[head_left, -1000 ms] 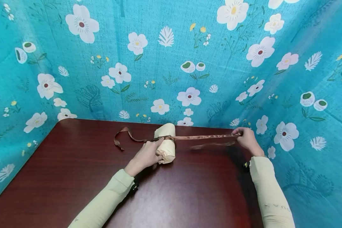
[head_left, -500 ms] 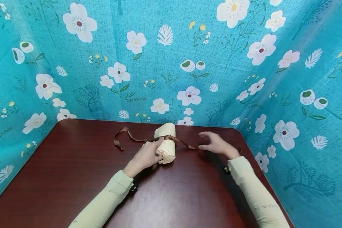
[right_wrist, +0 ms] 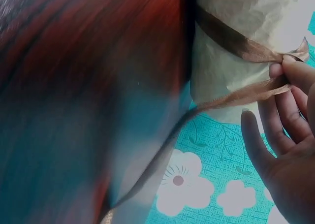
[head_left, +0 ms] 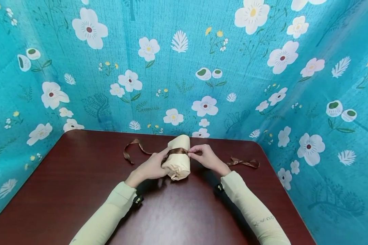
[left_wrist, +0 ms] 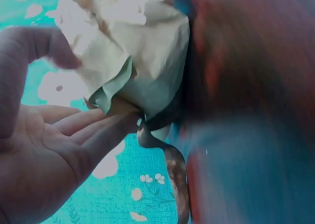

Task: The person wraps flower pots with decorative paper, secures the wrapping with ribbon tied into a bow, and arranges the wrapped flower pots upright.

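A cylindrical package in cream paper (head_left: 179, 164) lies near the table's back edge, its crumpled end facing me. Round its middle runs a brown ribbon (head_left: 176, 151). My left hand (head_left: 151, 166) holds the package's left side; in the left wrist view, the bent thumb is at the paper (left_wrist: 147, 51) and the fingers extend along the package. At the right side, my right hand (head_left: 209, 158) pinches the ribbon (right_wrist: 256, 51) between thumb and index finger, against the package. One ribbon tail (head_left: 132, 146) curls out on the left; another (head_left: 245, 162) lies to the right.
The dark red-brown table (head_left: 64, 190) has a rounded back corner on each side. A blue flowered cloth (head_left: 184, 68) hangs behind it and along both sides. Dark wrist cameras sit under both cuffs.
My right hand let go of the stretched ribbon tail, came left to the package and pinches the ribbon there. The package has rolled a little, showing a smooth ribbon band on top.
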### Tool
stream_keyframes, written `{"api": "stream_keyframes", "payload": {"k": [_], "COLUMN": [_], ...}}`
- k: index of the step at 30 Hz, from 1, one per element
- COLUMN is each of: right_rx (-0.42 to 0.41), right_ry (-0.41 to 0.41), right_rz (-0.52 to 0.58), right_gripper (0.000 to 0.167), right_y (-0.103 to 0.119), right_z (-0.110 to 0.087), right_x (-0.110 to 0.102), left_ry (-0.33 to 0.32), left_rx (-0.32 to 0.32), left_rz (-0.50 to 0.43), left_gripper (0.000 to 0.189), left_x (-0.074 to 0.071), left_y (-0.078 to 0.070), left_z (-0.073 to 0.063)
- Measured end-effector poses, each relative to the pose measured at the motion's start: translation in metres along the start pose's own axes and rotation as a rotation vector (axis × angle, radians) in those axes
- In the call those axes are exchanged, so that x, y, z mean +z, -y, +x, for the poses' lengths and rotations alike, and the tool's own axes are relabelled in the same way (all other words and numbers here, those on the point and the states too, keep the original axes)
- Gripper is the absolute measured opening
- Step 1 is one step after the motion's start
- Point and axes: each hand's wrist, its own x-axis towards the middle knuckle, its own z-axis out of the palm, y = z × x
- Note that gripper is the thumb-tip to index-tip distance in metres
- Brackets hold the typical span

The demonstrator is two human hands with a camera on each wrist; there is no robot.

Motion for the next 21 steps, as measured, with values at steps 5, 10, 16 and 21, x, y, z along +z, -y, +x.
{"api": "stream_keyframes", "payload": {"k": [5,10,16,21], "right_rx": [0.011,0.004,0.023,0.01], "right_ry": [-0.016,-0.013,0.005,0.007], "right_rz": [0.007,-0.002,-0.006,0.005], "right_gripper": [0.009,0.011,0.011,0.011], "right_y": [-0.001,0.0,0.002,0.002], "right_z": [0.001,0.003,0.002,0.001], "right_x": [0.004,0.005,0.005,0.004], "left_ry": [-0.06,-0.127,-0.176,-0.237], "left_rx": [-0.005,-0.093,-0.073,-0.08], "left_rz": [-0.084,-0.11,-0.014,0.063], "left_gripper": [0.067,0.052,0.027,0.007], "left_x": [-0.001,-0.001,0.002,0.003], "left_y": [0.011,0.021,0.031,0.033], "left_z": [0.006,0.014,0.017,0.016]}}
